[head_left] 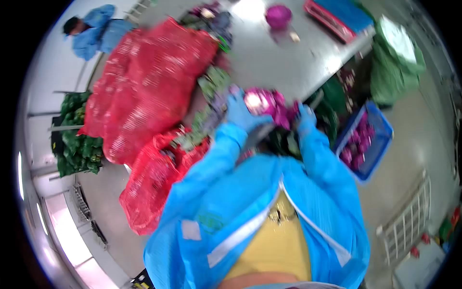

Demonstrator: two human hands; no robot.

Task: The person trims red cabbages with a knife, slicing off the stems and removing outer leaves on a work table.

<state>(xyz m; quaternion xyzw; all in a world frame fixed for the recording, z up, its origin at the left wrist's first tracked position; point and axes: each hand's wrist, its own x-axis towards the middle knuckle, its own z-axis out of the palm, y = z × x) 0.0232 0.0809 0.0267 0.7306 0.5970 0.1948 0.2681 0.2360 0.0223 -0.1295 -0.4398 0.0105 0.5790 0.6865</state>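
A red cabbage (260, 101), purple with a pale cut patch, is at the near edge of the steel table (269, 62). My left hand (240, 111), in a blue glove, is closed around its left side. My right hand (305, 118), also gloved, is closed at the cabbage's right side on a purple outer leaf (291, 111); its fingertips are partly hidden. Loose grey-green outer leaves (211, 86) lie left of my left hand. Dark green leaves (329, 103) are below the table edge near my right hand.
Large red mesh sacks (149, 82) fill the table's left; another red sack (149, 192) hangs lower. A second cabbage (278, 17) sits farther back. At right are a blue crate (370, 154) of purple cabbages and a green sack (397, 72). A person in blue (98, 31) is at far left.
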